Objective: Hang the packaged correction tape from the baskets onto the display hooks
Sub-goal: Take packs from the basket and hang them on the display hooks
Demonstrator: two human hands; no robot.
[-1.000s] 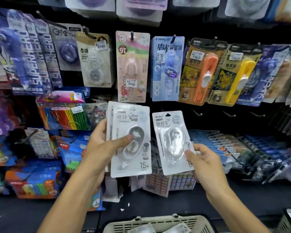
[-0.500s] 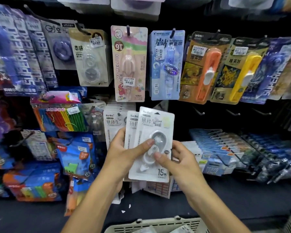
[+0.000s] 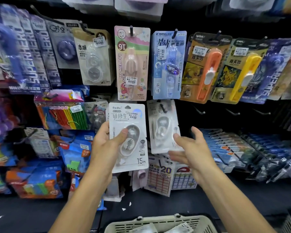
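Note:
My left hand [image 3: 106, 145] grips a white correction tape pack [image 3: 129, 137] marked 15m, thumb across the blister, held upright in front of the display. To its right a second white correction tape pack [image 3: 163, 126] hangs blurred on a black hook [image 3: 162, 107]. My right hand [image 3: 190, 148] is spread with straight fingers just below and in front of that hanging pack; its fingertips are near the pack's lower edge and hold nothing.
A beige basket [image 3: 160, 223] with more packs sits at the bottom centre. Above hang a pink pack [image 3: 132, 63], a blue pack [image 3: 168, 64], orange and yellow packs. Bare hooks [image 3: 199, 111] stick out to the right. Blue packets crowd the left shelves.
Both hands held the packs together half a second ago. One pack now hangs on the hook and my right hand has let it go; the left hand keeps the other pack.

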